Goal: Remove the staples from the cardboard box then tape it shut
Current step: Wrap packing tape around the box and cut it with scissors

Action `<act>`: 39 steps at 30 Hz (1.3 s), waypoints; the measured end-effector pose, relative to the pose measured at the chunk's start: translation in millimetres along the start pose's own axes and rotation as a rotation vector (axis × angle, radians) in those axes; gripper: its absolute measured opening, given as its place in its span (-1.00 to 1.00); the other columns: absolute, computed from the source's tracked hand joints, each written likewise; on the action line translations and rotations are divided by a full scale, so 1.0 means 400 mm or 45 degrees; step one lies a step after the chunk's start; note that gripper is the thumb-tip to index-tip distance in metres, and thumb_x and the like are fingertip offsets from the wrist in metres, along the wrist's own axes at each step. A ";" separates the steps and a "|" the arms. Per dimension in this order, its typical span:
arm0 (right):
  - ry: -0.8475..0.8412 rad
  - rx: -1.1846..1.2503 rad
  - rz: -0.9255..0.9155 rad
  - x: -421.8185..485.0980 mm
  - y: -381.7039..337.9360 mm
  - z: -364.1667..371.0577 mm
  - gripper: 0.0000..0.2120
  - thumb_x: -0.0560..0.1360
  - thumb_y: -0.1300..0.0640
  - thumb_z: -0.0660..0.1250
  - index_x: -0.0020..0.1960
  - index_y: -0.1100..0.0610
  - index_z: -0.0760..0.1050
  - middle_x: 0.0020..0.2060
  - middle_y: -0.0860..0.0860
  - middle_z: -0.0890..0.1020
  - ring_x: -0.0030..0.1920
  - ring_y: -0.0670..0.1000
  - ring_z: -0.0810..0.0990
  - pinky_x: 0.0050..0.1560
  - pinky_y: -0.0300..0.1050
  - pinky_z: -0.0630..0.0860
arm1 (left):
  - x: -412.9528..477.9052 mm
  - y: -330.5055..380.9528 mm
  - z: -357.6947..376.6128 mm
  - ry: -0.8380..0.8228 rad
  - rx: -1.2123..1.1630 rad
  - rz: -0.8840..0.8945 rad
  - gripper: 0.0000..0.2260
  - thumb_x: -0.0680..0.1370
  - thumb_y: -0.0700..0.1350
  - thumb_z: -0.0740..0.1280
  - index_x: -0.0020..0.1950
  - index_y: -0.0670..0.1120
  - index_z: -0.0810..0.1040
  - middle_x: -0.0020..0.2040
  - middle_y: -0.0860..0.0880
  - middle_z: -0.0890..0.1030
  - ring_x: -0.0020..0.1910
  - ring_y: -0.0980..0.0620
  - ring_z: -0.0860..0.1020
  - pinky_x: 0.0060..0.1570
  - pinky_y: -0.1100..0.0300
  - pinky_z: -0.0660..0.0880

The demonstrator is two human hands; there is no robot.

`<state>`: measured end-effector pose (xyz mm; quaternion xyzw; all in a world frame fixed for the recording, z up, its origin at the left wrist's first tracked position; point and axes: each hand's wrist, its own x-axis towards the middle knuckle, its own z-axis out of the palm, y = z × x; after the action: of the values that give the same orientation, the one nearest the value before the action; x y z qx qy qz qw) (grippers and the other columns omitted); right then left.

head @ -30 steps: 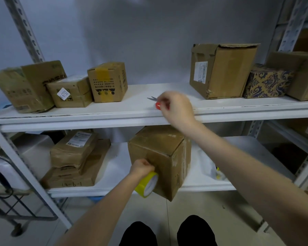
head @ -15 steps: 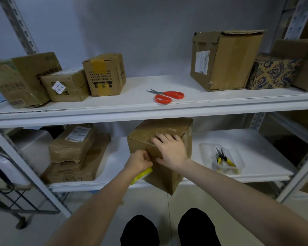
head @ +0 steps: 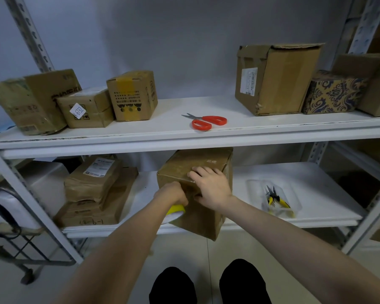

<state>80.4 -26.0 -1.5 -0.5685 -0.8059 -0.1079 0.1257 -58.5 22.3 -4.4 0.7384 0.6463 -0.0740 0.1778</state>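
Lower shelf (head: 305, 178), white painted metal. The cardboard box (head: 203, 218) sits at its front edge, directly under the upper shelf (head: 162, 137). The box is brown corrugated board with a creased, glossy skin, turned corner-on, and its lowest corner hangs past the shelf lip. Faint print on its top is too small to read.

Left hand (head: 172, 194): fingers wrapped round a yellow tape roll (head: 176, 209), which it holds against the box's near-left face. The fingertips are hidden behind the hand.

Right hand (head: 212, 187): fingers (head: 203, 171) spread nearly straight, lying flat over the box's top near edge. The thumb is down on the front face. It presses and grips nothing.

To the right on the same shelf is a clear plastic tray (head: 253, 187) holding yellow-handled pliers (head: 276, 200). To the left are stacked kraft-paper parcels (head: 92, 183), wrinkled. The top one carries a white shipping label, and the bottom one has handwriting that is not clearly legible.

On the upper shelf:
- Orange-handled scissors (head: 207, 122) lie flat with the blades closed.
- A small carton (head: 88, 110) has a tilted white tag reading "6732".
- A taller carton (head: 133, 95) has a yellow tape band and printed handling symbols.
- A large carton (head: 279, 77) has a white label whose text is unreadable.
- A damask-patterned box (head: 333, 93) in blue and gold stands just beside the large carton.
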 end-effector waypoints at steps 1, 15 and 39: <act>-0.005 0.005 0.002 -0.001 0.001 0.000 -0.39 0.36 0.02 0.46 0.35 0.00 0.34 0.39 0.01 0.39 0.37 0.09 0.37 0.31 0.02 0.30 | 0.004 0.004 -0.002 -0.001 0.000 0.002 -0.77 0.36 -0.04 0.39 -0.03 -0.06 0.51 -0.20 -0.04 0.50 -0.16 -0.01 0.51 -0.20 0.14 0.44; 0.064 -0.017 0.041 0.023 -0.015 0.009 -0.43 0.41 -0.12 0.39 0.30 0.10 0.31 0.20 0.03 0.43 0.24 0.10 0.39 0.16 0.08 0.32 | -0.016 -0.054 0.116 0.039 -1.064 0.005 -0.99 0.48 -0.21 0.38 -0.12 -0.13 0.58 -0.07 -0.10 0.57 -0.01 -0.01 0.51 0.06 0.14 0.44; 0.886 0.135 -0.212 0.057 -0.024 -0.165 -0.83 0.56 0.10 0.22 -0.04 0.14 0.56 -0.10 0.04 0.59 -0.10 0.01 0.54 -0.21 -0.19 0.42 | -0.047 -0.073 0.154 0.115 -1.455 -0.100 -0.85 0.51 -0.27 0.35 -0.22 -0.07 0.58 -0.04 -0.11 0.58 0.01 -0.03 0.50 0.14 0.16 0.43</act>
<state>69.3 -29.9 67.9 -0.4227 -0.7629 -0.2629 0.4126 -82.7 -14.1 -59.8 0.5029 0.6176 0.3121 0.5179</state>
